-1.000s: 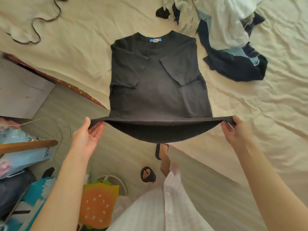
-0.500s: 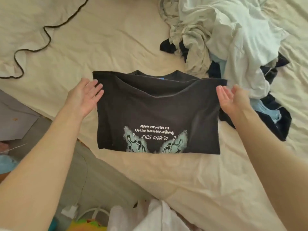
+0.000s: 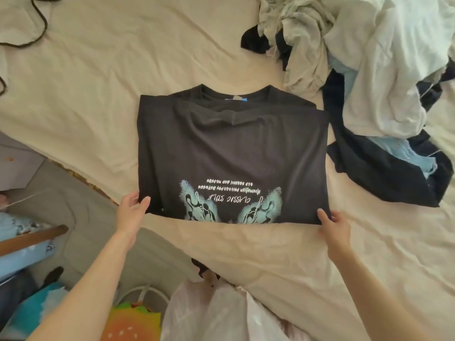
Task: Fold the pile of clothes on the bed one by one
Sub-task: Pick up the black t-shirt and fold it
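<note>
A black T-shirt [image 3: 231, 153] lies folded in half on the cream bed sheet [image 3: 98, 89], its pale blue print and upside-down lettering facing up near the front fold. My left hand [image 3: 131, 210] pinches the near left corner of the shirt, thumb on top. My right hand [image 3: 331, 223] holds the near right corner, thumb on the cloth. The pile of unfolded clothes [image 3: 369, 70], white, pale blue and navy, sits at the back right and touches the shirt's right side.
A cream cloth with dark piping [image 3: 22, 25] lies at the back left. The bed's edge runs diagonally at the left; beyond it are the floor, a wooden bar [image 3: 32, 238], an orange burger-shaped cushion [image 3: 133, 323] and blue bags.
The hem was lifted from the bed's edge and laid up over the collar, folding the shirt in half. Both hands then came back from the far corners to the near fold corners.
</note>
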